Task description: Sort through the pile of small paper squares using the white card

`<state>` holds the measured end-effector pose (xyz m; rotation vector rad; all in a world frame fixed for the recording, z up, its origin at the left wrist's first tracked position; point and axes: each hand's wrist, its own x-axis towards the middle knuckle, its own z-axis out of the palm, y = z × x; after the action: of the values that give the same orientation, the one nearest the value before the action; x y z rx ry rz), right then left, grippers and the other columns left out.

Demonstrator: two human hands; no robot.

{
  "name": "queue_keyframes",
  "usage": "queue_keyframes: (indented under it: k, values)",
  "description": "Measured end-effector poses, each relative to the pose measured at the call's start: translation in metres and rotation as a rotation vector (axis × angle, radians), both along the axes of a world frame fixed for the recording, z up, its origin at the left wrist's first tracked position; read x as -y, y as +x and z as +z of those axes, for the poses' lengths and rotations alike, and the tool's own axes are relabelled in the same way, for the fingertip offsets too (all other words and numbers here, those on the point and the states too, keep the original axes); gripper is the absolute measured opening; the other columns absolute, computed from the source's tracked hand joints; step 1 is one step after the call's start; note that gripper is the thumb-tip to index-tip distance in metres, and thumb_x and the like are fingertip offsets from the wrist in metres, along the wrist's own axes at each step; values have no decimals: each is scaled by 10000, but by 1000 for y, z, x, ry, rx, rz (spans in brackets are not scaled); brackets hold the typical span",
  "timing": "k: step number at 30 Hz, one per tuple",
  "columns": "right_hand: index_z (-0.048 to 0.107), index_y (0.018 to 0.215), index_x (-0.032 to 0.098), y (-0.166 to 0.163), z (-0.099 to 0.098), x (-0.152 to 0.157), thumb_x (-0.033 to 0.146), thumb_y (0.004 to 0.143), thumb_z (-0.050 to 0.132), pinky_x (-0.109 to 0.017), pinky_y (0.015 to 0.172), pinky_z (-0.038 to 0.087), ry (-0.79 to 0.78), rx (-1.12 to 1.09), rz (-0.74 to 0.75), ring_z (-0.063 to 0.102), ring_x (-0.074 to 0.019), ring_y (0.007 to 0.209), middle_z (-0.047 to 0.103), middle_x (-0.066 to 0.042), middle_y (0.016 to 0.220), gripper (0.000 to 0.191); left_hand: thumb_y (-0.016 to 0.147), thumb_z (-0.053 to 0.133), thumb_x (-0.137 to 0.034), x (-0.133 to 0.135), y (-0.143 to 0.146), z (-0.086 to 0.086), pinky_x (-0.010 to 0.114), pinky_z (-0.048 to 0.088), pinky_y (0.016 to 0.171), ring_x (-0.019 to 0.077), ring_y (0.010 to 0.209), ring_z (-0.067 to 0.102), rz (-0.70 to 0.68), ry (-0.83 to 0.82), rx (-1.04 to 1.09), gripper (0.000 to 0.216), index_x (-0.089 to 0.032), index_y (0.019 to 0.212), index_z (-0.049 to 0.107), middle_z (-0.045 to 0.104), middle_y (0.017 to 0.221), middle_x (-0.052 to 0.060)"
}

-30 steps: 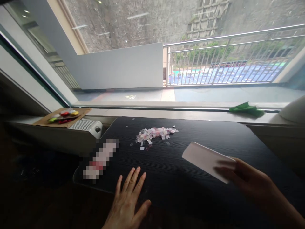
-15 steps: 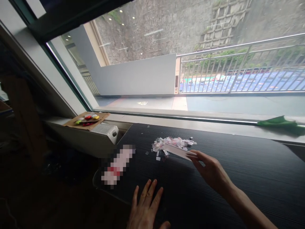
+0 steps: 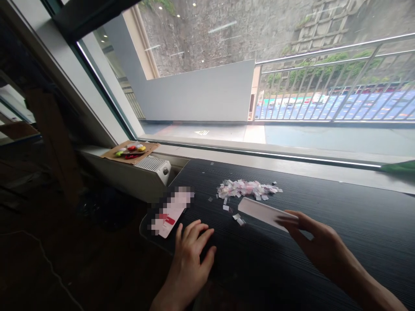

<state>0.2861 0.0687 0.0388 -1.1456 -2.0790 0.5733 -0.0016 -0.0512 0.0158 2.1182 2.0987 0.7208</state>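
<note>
My right hand [image 3: 313, 235] pinches one end of a long, pale, flat strip [image 3: 259, 211] between thumb and fingers. The strip's free end points left, above the black table and on my side of a heap of small whitish-pink paper-like scraps [image 3: 244, 188]. A few loose scraps [image 3: 238, 219] lie apart from the heap, near that free end. My left hand [image 3: 194, 246] holds nothing; its fingers are apart and slightly bent over the table. Nearest to it is a long pale-pink packet [image 3: 171, 220] with a red band, partly blurred out.
The black table [image 3: 324, 207] stands against a window sill [image 3: 292, 162]. On a ledge to the left, a cardboard sheet [image 3: 106, 155] carries small red, yellow and green items beside a white vented unit [image 3: 155, 166]. Green material [image 3: 400, 166] lies on the sill at right.
My right hand has drawn the strip away from the heap, rightward and toward me. My left hand has shifted left toward the packet, its fingers more bent. The whole view has shifted slightly.
</note>
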Motion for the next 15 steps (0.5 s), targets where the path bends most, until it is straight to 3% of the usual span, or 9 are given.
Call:
queue_keyframes:
  k: [5,15]
  values:
    - [705,1047,258,11,-5,1,356,931,535,-315,704,606,-70,59,110,768,-260,852,808,-60,963,228,880,543,-195,4,-6,-6,680,314,1120,311,1322,506,-41,-103,-2,403,-291,1259,643,603,1351,87]
    - [698,1000,281,15,-1,10,371,924,525,-332,692,604,-58,53,13,768,-259,855,808,-36,964,210,905,494,-205,9,-2,-4,674,294,1134,312,1378,456,-33,-122,6,423,-273,1310,594,566,1403,95]
